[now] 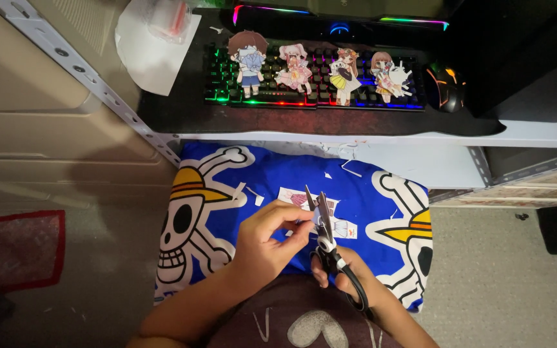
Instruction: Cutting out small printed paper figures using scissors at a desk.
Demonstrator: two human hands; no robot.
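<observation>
A sheet of paper (320, 216) printed with cartoon figures lies low in the centre of the frame, on a blue cushion (291, 187) patterned with skulls in straw hats. The person's left hand (269, 241) pinches the sheet's near edge, thumb and fingers closed on it. The right hand (343, 270) is wrapped through the black handles of a pair of scissors (322, 222), whose blades point up the frame and stand parted over the paper. Whether the blades touch the sheet cannot be told from here.

Small white paper scraps (253, 194) lie scattered over the cushion, and a few more sit on the edge of the white desk (420, 138) just above it.

Across the upper middle of the frame, on a black mat, a keyboard (227, 80) glows in rainbow colours. Four cut-out paper figures (248, 61) lie in a row on its keys, side by side. A dark mouse (445, 84) with an orange light sits just right of the keyboard.

At the upper left, a clear plastic pouch (169, 19) rests on a loose white sheet (146, 55); something red shows inside the pouch, too blurred to identify. A white metal rail (85, 80) runs diagonally down the left side. At the lower left, a red-edged mat (14, 248) lies on the grey floor.
</observation>
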